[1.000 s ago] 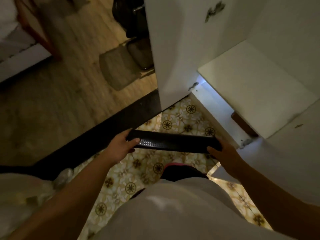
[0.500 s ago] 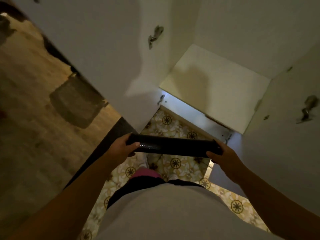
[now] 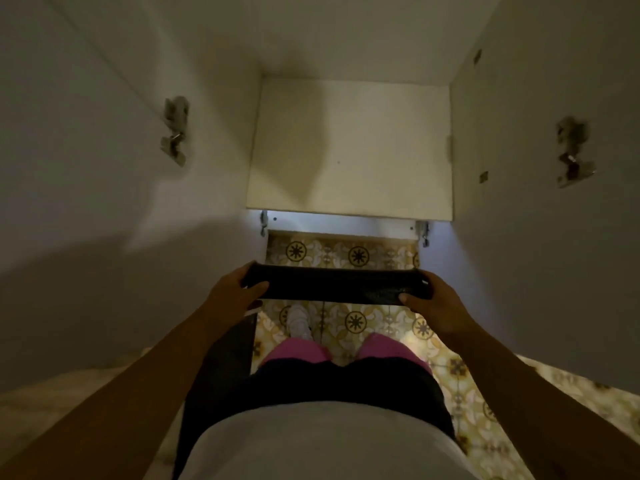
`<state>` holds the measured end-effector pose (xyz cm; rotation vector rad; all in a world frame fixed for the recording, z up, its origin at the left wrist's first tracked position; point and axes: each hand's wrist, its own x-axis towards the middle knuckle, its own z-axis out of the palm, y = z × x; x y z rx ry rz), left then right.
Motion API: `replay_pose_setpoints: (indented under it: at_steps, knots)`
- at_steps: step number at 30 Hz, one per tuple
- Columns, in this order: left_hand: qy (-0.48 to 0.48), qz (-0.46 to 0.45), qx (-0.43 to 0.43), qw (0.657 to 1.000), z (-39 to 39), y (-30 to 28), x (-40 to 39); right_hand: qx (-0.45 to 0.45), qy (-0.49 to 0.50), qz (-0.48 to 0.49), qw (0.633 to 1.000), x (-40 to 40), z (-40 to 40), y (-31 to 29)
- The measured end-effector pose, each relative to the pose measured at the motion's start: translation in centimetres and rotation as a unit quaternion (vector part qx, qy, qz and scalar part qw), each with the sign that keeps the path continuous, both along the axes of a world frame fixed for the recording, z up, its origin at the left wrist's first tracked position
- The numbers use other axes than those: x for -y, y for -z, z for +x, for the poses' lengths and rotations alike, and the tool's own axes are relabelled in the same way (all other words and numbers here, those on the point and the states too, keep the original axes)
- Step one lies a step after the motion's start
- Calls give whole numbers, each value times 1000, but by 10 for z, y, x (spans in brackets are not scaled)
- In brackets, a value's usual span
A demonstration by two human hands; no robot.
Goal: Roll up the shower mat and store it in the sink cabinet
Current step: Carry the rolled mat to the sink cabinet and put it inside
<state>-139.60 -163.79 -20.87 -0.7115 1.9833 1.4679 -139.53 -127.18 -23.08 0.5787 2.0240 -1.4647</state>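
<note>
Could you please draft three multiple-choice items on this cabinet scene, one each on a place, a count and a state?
1. Where is the rolled mat?
A. on the cabinet shelf
B. held above the tiled floor, in front of the cabinet
C. lying on the floor

2. How many hands grip it?
A. none
B. one
C. two

3. The cabinet doors are:
A. both open
B. both closed
C. only one open

Answers:
1 B, since the cabinet floor is bare.
2 C, as the left hand and right hand each hold an end.
3 A, as the left door and right door swing outward.

Both hands grip rolled mat (image 3: 332, 285) (ends) before open cabinet (image 3: 349, 150)
</note>
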Motion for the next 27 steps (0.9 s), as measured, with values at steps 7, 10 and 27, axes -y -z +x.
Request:
replay_pose_setpoints:
  at_steps: [7, 10, 27]
  knots:
    - [16, 4, -3, 1000, -62, 140, 0, 34, 29, 25, 999, 2, -46, 143]
    - [12, 2, -5, 1000, -87, 227, -6, 34, 30, 37, 998, -1, -76, 227]
    - [0, -25, -99, 995, -184, 592, 24, -53, -87, 94, 990, 24, -221, 579]
